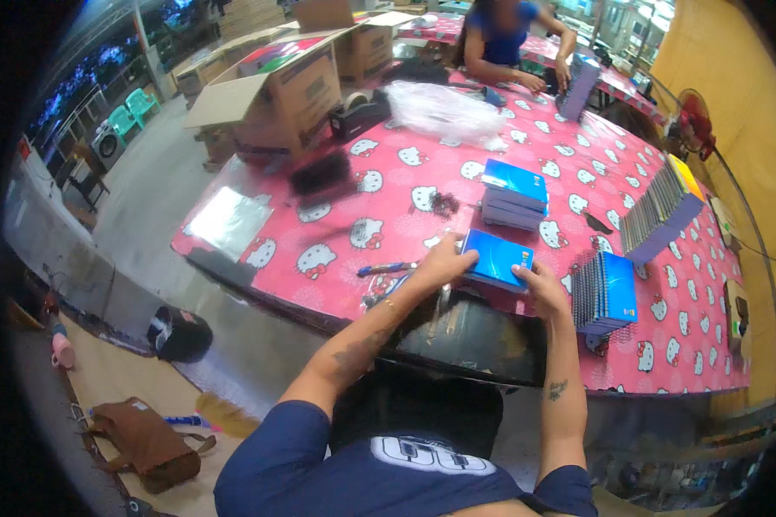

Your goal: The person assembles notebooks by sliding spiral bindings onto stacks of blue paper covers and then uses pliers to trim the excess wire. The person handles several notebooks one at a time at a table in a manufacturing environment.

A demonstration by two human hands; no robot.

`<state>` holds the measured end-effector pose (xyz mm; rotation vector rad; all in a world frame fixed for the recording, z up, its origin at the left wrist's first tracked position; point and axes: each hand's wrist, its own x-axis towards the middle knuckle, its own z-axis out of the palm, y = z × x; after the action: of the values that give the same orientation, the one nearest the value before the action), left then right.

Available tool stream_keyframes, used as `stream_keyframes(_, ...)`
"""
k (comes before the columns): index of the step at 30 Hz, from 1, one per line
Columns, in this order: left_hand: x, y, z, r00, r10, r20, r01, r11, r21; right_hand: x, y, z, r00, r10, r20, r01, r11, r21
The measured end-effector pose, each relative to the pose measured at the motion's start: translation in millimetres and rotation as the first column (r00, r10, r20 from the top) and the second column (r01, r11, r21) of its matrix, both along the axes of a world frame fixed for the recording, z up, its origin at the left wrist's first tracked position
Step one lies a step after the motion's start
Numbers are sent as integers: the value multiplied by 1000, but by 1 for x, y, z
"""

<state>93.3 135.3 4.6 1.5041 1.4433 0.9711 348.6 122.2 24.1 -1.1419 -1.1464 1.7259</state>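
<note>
Between my two hands, at the table's near edge, lies a blue-covered notebook [498,257], perhaps more than one in a thin pile. My left hand [447,261] grips its left side, with the thumb on the cover. On the right side my right hand [543,289] holds the edge, its thumb near the cover's corner. Just beyond stands a stack of blue notebooks [515,191]. To the right of my right hand is a row of spiral-bound blue notebooks [605,293]. A pen-like blue tool [386,269] lies beside my left wrist.
A taller row of spiral notebooks [661,211] stands at the right. A dark brush [321,172], clear plastic [444,112], a tape dispenser [359,115] and an open carton [289,99] occupy the left and far table. Across it, another person [509,43] works by a notebook stack [579,86].
</note>
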Motion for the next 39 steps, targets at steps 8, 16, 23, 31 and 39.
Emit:
stream_keyframes(8,6,-14,21,972,65,-228,-13,975,224,32,16,-44,857,-262,444,81,919,386)
stream_keyframes(16,-223,-29,-2,428,456,-781,51,850,524,-38,-53,28,403,-723,561,-533,314,786)
stream_keyframes(23,-194,-24,26,668,539,-514,-143,770,622,-26,-51,31,499,-669,552,-518,281,808)
stream_keyframes(31,-50,-127,54,884,-161,-439,365,825,432,-35,-119,37,569,-398,720,-533,489,691)
stream_keyframes(39,4,-150,17,937,-206,-284,314,853,418,-36,-130,-22,953,-301,25,257,851,458)
